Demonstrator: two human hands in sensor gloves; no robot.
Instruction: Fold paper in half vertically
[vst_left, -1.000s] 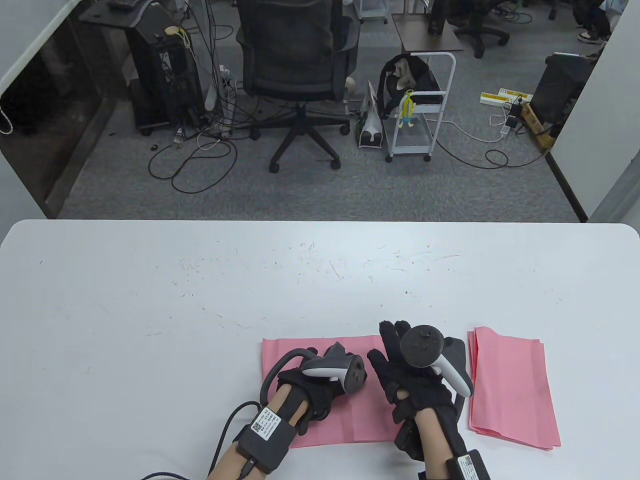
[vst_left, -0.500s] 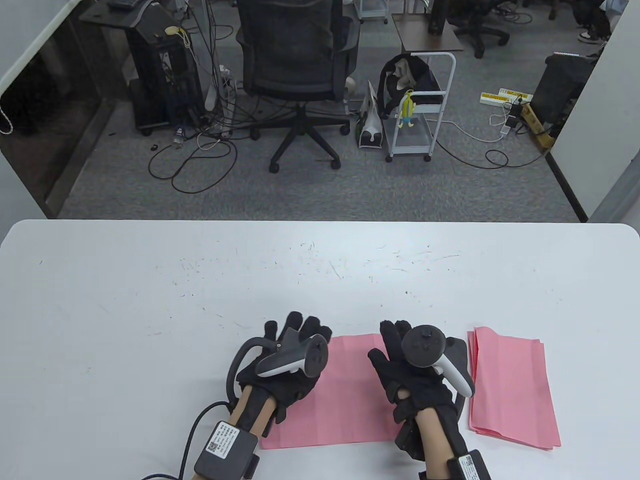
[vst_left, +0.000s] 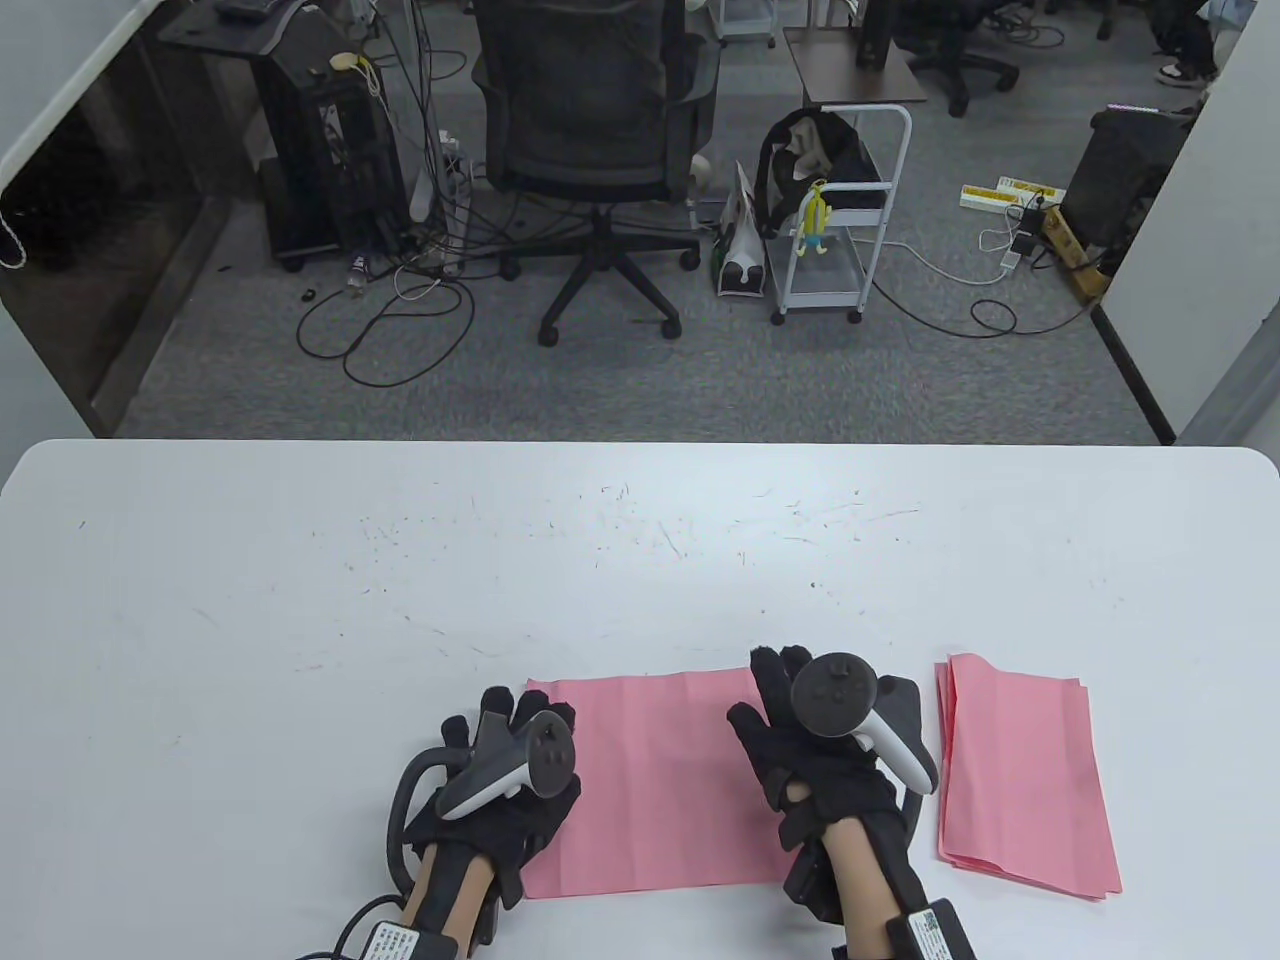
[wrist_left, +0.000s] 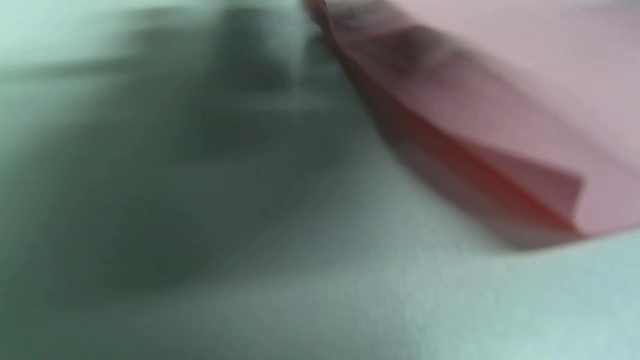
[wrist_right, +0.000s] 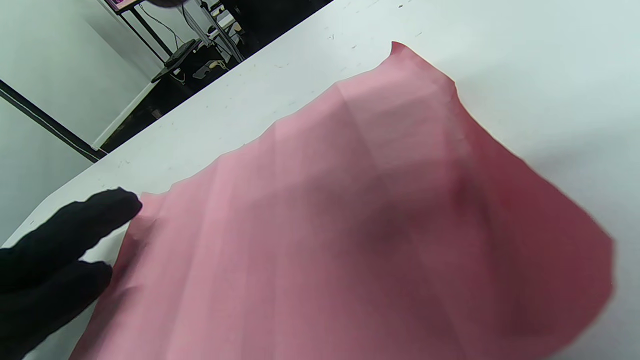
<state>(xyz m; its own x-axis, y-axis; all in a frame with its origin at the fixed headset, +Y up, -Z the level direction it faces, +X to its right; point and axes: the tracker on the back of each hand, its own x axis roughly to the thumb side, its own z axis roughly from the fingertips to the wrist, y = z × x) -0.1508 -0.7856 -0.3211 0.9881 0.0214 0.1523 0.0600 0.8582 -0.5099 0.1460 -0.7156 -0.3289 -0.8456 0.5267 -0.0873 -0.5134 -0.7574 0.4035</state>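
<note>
Right hand (vst_left: 800, 760): fingers (wrist_right: 70, 225) spread flat, pressing the pink paper's (vst_left: 660, 780) right edge; I judge this pins the sheet for folding.

Left hand (vst_left: 500, 790): at the paper's left edge, fingers extended; grip I cannot tell, its wrist view being blurred.

Pink paper: flat between both hands, near the table's (vst_left: 300, 600) front edge, not yet folded.

Pink stack (vst_left: 1020, 780): apart, to the right; spare sheets, I judge.
</note>
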